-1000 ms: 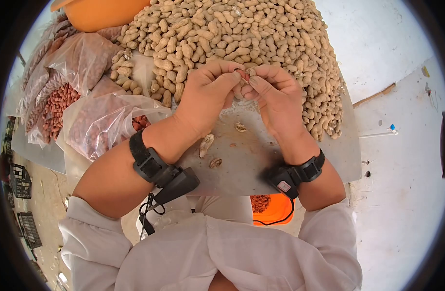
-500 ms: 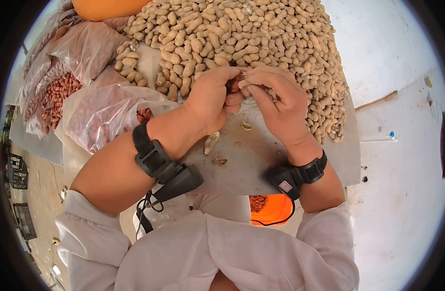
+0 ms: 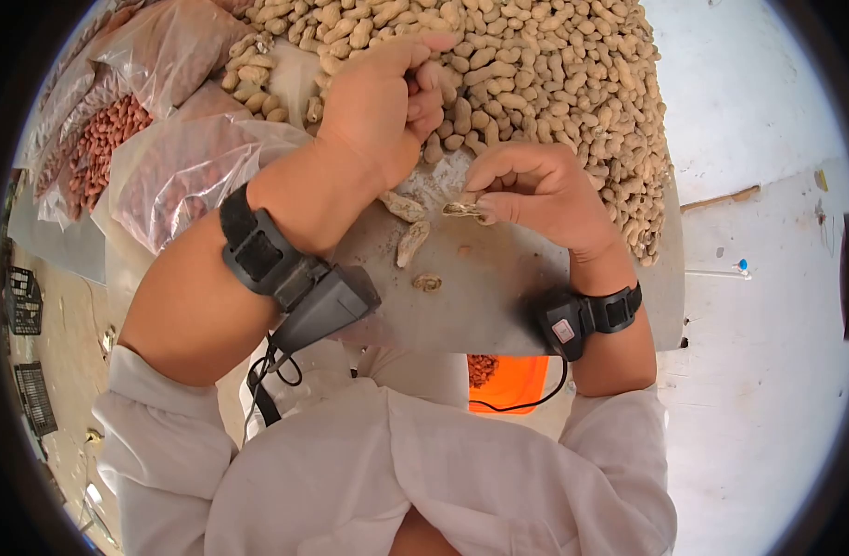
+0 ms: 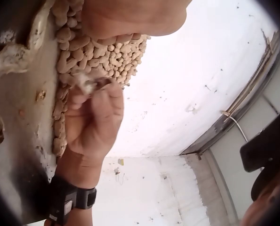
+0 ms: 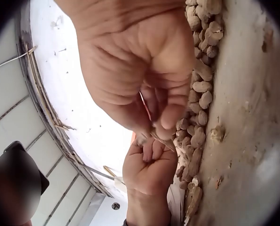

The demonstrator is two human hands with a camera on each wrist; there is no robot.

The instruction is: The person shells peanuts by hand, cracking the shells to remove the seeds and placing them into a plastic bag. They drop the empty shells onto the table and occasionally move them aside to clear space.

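My right hand (image 3: 545,195) pinches a split peanut shell (image 3: 463,211) between thumb and fingers, just over the grey tabletop (image 3: 498,301). In the left wrist view the shell (image 4: 87,85) shows pale at the fingertips. My left hand (image 3: 378,111) is over the near edge of the peanut pile (image 3: 535,83), its index finger stretched out and the others curled in; I cannot tell whether they enclose anything. Shell pieces lie below the hands: one long shell (image 3: 412,243), another by the left wrist (image 3: 402,206), and a small curled piece (image 3: 427,282).
Clear plastic bags (image 3: 179,176) of red peanut kernels (image 3: 107,139) stand at the left. Below the table edge is an orange container (image 3: 526,380) with kernels in it. A white wall (image 3: 758,371) borders the right side. Black crates (image 3: 35,398) are at the lower left.
The hands have parted: my left went up and left over the pile, and my right came down with the opened shell. Another shell piece now lies by the left wrist.
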